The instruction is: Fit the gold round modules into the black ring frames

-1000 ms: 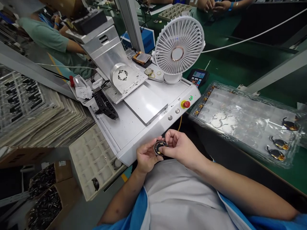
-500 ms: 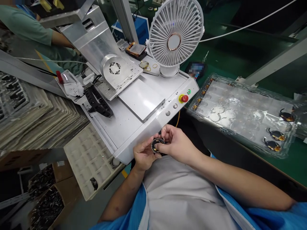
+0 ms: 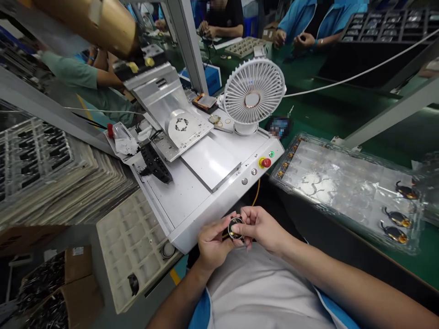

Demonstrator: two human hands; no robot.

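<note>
one white machine point(image 3: 192, 201): just beyond left hand point(image 3: 214, 240) and right hand point(image 3: 263, 227)
clear tray point(image 3: 343, 185): right of the right hand
beige tray point(image 3: 134, 234): left of the left hand
white fan point(image 3: 253, 98): on the machine, past both hands
left hand: fingers curled about the round part point(image 3: 235, 221)
right hand: thumb across that part's face
round part: held between both hands

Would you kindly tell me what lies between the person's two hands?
The head view shows a round part held between the left hand and right hand.
</note>
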